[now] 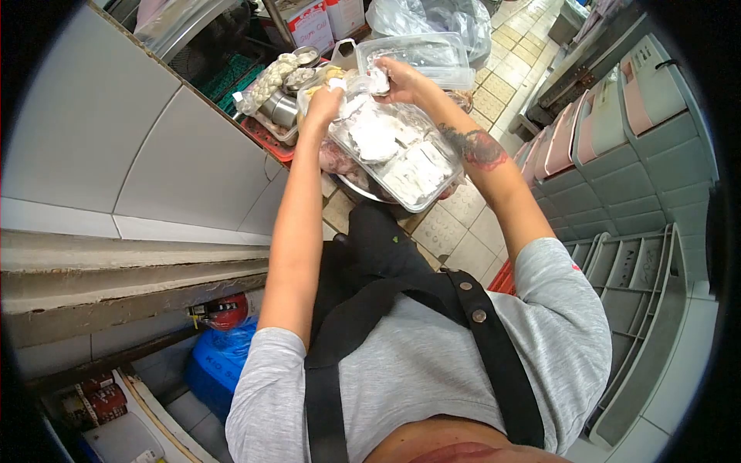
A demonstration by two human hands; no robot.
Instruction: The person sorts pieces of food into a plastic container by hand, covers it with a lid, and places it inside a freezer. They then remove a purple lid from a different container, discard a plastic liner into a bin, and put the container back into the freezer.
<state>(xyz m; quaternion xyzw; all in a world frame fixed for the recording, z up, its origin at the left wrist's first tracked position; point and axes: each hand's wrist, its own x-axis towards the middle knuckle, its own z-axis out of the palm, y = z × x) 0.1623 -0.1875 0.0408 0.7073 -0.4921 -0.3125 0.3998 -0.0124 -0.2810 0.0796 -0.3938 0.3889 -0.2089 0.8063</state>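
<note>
A clear plastic tray point(417, 205) with white, flour-coated pieces point(421, 171) in it rests over a round metal basin point(351, 187), whose contents include pinkish raw meat point(336, 158). My right hand point(397, 81), past the tray's far end, has its fingers closed on a white-coated piece point(378, 81). To the left, my left hand point(323, 104) is closed at the tray's far left corner. Something white shows at its fingertips, too small to name. Beyond both hands lies a clear plastic container point(421, 55).
Bags and bowls of pale food, with a steel cup point(279, 108), stand on a red tray point(266, 137) at left. A plastic bag point(455, 19) lies behind. Stacked drawers point(602, 131) line the right; a tiled wall point(85, 116) edges the left.
</note>
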